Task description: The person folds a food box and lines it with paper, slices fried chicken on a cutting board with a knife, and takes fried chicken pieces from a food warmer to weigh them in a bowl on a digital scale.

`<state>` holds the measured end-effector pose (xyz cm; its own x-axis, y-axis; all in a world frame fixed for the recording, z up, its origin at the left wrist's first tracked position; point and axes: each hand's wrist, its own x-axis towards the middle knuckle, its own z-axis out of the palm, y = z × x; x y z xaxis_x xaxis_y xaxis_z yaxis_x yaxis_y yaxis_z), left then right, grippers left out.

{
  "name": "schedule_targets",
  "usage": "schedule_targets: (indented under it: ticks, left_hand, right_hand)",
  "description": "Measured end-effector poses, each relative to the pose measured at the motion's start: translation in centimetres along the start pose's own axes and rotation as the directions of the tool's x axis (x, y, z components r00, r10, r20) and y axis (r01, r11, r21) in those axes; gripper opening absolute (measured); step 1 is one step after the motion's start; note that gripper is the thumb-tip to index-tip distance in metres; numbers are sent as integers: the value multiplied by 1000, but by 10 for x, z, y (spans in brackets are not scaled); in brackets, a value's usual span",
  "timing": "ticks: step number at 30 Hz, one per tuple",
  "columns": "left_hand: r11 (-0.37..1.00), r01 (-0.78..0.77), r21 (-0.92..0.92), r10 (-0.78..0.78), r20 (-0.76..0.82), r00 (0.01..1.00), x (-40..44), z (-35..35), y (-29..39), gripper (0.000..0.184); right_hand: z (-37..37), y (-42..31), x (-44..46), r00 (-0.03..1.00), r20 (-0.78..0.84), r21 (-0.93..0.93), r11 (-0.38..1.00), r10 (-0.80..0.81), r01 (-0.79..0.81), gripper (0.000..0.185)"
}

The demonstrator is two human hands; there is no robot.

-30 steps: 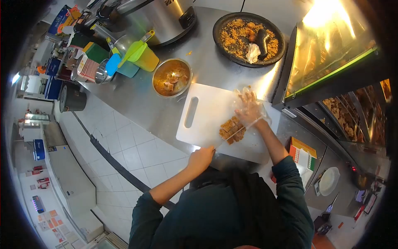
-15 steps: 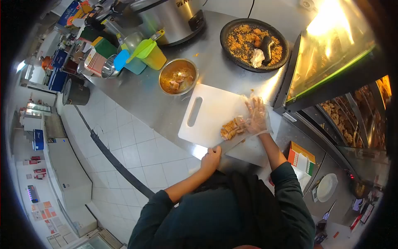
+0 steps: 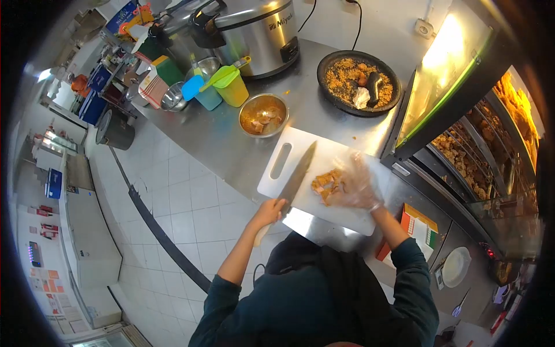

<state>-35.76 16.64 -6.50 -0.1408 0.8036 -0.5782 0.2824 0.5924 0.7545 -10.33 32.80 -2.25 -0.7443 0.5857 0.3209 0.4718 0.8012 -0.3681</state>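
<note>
My left hand [image 3: 270, 212] is wrapped around the handle of a large kitchen knife [image 3: 300, 173], its blade lying across the white cutting board [image 3: 333, 144] and pointing away from me. Over the right half of the board is my right hand [image 3: 355, 184], in a clear plastic glove and somewhat blurred. Its fingers look spread, beside and partly over a small pile of cut, browned meat pieces [image 3: 325, 184]. Some of the pile is hidden by the hand. Beyond the board stands a metal bowl [image 3: 282, 121] with more pieces in a yellowish coating.
A dark stone mortar [image 3: 324, 87] with orange crumbly paste and a pestle [image 3: 374, 87] sits at the back. Rice cookers [image 3: 254, 40] and green and blue plastic containers [image 3: 233, 89] stand left. A heated glass display case [image 3: 439, 98] borders the right side.
The knife has swung left, away from the meat, so its blade now lies over the board's middle. My right hand has shifted over the meat. The camera view has moved slightly.
</note>
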Motion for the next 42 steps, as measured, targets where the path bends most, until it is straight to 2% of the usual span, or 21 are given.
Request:
schedule_targets:
  ticks: [1,2,4,5,7,8,9,12,14,17,19,22,24,26,28,30,32,34,36,40,42]
  left_hand:
    - [999,43,-31,-42,8,999,-1,1,-12,35]
    - [994,86,-64,-85,18,996,-1,4,-24,35]
    - [999,-12,-44,15,53,998,4,31,-37,35]
    - [928,-357,109,362,-35,931,13,54,-53,35]
    - [914,-396,87,399,-20,917,27,85,-40,34]
    - [991,-92,-93,99,82,992,22,93,-14,35]
    - [989,-78,-126,86,63,994,19,97,4,35]
    - [981,-126,-146,123,-33,992,17,92,27,36]
    - [981,-162,-111,148,-122,981,12,76,37,37]
    - [969,-131,-209,85,-213,973,8,37,50,36]
    - [939,-116,-323,29,-263,964,-7,14,66,35]
    - [910,-91,-405,-15,-252,968,-26,-5,50,35]
    - [910,-4,-415,-76,-175,982,-36,-17,27,36]
    - [937,77,-340,-119,-103,988,-53,-23,5,37]
    - [961,113,-251,-146,-118,982,-52,-19,-21,39]
    - [971,95,-217,-124,-124,985,-49,-20,-17,40]
    - [979,93,-182,-112,-93,989,-28,-17,-26,41]
    - [984,91,-151,-100,-49,994,-4,-5,-32,41]
    - [997,7,-72,-7,-2,1000,5,13,-11,41]
    - [988,-35,-148,57,142,988,26,48,-4,43]
    - [985,-102,-135,98,-40,994,22,47,-6,43]
  right_hand:
    - [5,-10,-6,984,178,-158,987,23,6,83]
    - [18,-9,-14,989,144,-119,993,15,2,82]
    - [59,-1,-20,997,81,-37,999,-3,6,81]
    - [69,-5,-14,1000,16,-20,1000,-1,2,75]
    - [97,2,-13,997,-67,-35,999,28,-30,70]
    - [105,3,-14,993,-110,-43,998,42,-47,68]
    - [105,-1,-12,993,-102,-123,990,60,-73,63]
    - [113,5,1,948,-286,142,985,139,-101,58]
    - [113,5,32,957,-282,92,995,71,-47,55]
    - [77,-35,104,964,-266,33,999,-8,18,51]
    - [22,-76,164,984,-178,111,994,20,0,49]
    - [23,-86,220,998,-62,62,998,-27,31,48]
    - [30,-74,247,973,27,2,973,-231,231,46]
    - [36,-65,249,989,73,164,980,-127,114,47]
    - [20,-52,236,951,147,466,829,274,-311,51]
    - [45,-20,181,944,-246,435,896,219,-94,54]
    - [62,-12,127,899,-291,442,879,329,-178,58]
    - [122,3,73,862,-214,570,775,459,-272,62]
    - [206,17,24,876,-285,234,915,388,-329,74]
    - [157,-52,44,848,-319,293,895,423,-336,73]
    - [139,-74,80,881,-328,289,924,340,-249,73]
